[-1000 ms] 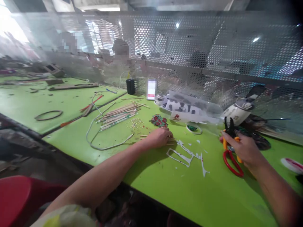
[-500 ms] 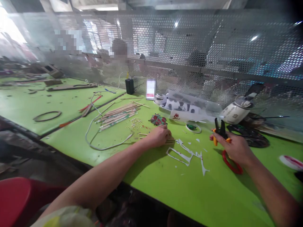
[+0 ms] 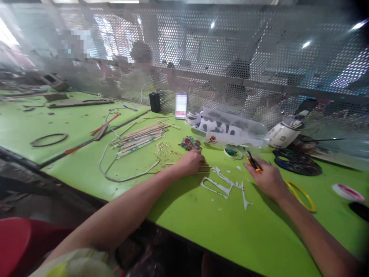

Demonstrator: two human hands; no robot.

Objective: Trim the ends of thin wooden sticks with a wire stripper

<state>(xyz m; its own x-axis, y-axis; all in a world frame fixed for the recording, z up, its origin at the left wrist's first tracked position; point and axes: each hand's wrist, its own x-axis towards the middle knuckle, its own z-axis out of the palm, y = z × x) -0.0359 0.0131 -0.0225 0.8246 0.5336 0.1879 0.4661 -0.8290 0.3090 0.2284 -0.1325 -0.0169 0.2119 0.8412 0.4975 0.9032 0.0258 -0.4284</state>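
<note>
My left hand point(image 3: 191, 162) lies on the green table with its fingers curled together, at a few short thin wooden sticks point(image 3: 205, 168). What its fingertips hold, if anything, is hidden. My right hand point(image 3: 269, 177) is closed around pliers point(image 3: 253, 162) with dark jaws; a yellow handle loop point(image 3: 301, 196) sticks out behind the wrist. Just beyond my left hand sits a red-and-green painted cutout piece point(image 3: 190, 143). Between the hands lie white cut-out paper scraps point(image 3: 216, 187).
A bundle of long wooden sticks point(image 3: 141, 139), small beads point(image 3: 162, 148) and a white cable point(image 3: 100, 169) lie to the left. Behind stand a phone point(image 3: 181, 105) and printed sheets point(image 3: 221, 129). At right are a white bottle point(image 3: 284, 132) and a dark palette point(image 3: 296, 163).
My right hand has moved left, and the pliers have turned, their jaws now pointing up-left. A yellow handle shows where a red one did. My left hand stays by the short sticks.
</note>
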